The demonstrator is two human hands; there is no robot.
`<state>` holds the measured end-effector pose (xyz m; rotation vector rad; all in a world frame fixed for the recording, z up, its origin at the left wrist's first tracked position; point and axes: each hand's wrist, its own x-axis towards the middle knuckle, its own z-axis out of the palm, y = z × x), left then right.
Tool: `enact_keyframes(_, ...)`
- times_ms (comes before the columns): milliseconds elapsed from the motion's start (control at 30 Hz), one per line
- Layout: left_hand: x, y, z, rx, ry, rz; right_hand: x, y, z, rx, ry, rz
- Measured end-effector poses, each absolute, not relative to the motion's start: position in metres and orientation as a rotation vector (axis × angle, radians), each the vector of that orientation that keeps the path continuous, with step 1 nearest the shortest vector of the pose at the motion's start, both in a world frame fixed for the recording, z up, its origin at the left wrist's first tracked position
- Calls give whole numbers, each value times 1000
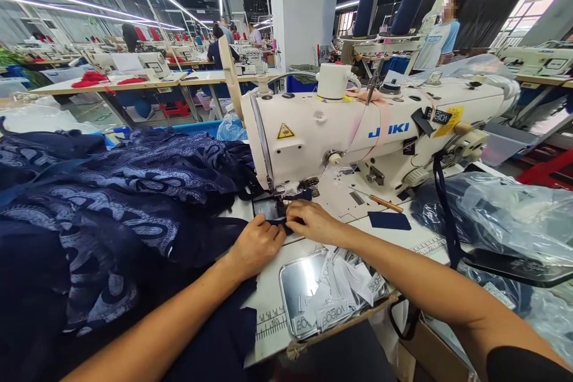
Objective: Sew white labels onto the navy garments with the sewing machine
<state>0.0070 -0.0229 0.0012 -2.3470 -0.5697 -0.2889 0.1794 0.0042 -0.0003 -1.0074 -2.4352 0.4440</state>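
Note:
Under the needle area of a white sewing machine [308,125], both my hands meet at the front of the metal plate. My left hand [262,242] has its fingers curled down on dark navy fabric [224,230] at the machine bed. Close beside it, my right hand [316,221] pinches the edge of the dark fabric near the presser foot; the exact spot is hidden by the fingers. A large pile of navy garments with a pale paisley pattern [129,191] lies to the left, running up to the machine.
Before my hands sits a metal tray [290,295] of white printed labels [344,292]. A wooden-handled tool [385,203] and a navy fabric piece [388,221] lie to the right. Plastic-wrapped bundles [514,215] crowd the far right. Other people sit or stand at machines behind.

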Motion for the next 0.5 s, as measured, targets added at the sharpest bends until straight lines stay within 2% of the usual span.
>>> enact_keyframes(167,6,-22,0,-2352,-569,-296,188,0,1,-948,-2457,533)
enact_keyframes(367,8,-20,-4,-2434,-607,-316,178,-21,3,-1040,-2677,90)
enact_keyframes(500,-3,-24,11,-2570,-717,-292,173,-29,5,-1060,-2797,-117)
